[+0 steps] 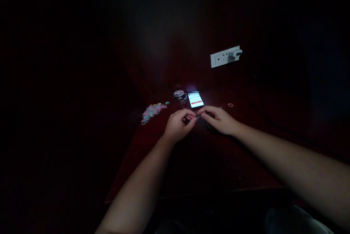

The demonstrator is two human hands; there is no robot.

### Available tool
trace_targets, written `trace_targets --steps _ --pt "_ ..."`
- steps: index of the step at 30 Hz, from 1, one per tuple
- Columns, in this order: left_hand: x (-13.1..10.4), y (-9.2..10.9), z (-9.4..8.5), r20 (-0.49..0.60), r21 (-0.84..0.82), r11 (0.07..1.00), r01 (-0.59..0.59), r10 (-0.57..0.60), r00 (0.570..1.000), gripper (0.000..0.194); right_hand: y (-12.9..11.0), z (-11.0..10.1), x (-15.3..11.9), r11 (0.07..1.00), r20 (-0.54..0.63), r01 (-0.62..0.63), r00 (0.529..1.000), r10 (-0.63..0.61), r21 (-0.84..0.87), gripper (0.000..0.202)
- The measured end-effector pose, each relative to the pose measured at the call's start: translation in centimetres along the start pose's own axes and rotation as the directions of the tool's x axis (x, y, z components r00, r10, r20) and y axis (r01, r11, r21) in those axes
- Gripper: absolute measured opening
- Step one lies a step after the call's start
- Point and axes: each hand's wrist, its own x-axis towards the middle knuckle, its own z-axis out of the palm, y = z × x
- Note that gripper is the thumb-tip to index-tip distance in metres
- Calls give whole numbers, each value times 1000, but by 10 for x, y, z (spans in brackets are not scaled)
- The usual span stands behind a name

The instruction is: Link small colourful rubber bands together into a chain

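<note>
My L hand (179,125) pinches tiny pale bit (197,117); R hand (218,120) beside it, can't tell if pinching, both nr side of lit black-rimmed rectangular phone (196,100).

We see a dark red table (203,168) with a faint sheen, its left edge and front edge just showing in the gloom. Near the left edge we find a loose pile of small bands (153,111), mostly pink, purple and blue-green, with a green band (167,102) at its far right side. Farther right we see a round lidded jar (179,96), a phone (196,100) just beside it, screen lit, and an orange band (230,105) lying apart
</note>
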Motion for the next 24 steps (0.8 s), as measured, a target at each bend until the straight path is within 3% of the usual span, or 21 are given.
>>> trace_targets --steps 12,24 --pt "1 3 -1 -14 16 996 -88 88 996 10 0 3 0 998 -13 -40 999 41 56 15" --pt "0 0 0 9 -2 999 -34 34 999 19 -1 3 0 999 -50 -28 998 29 33 16"
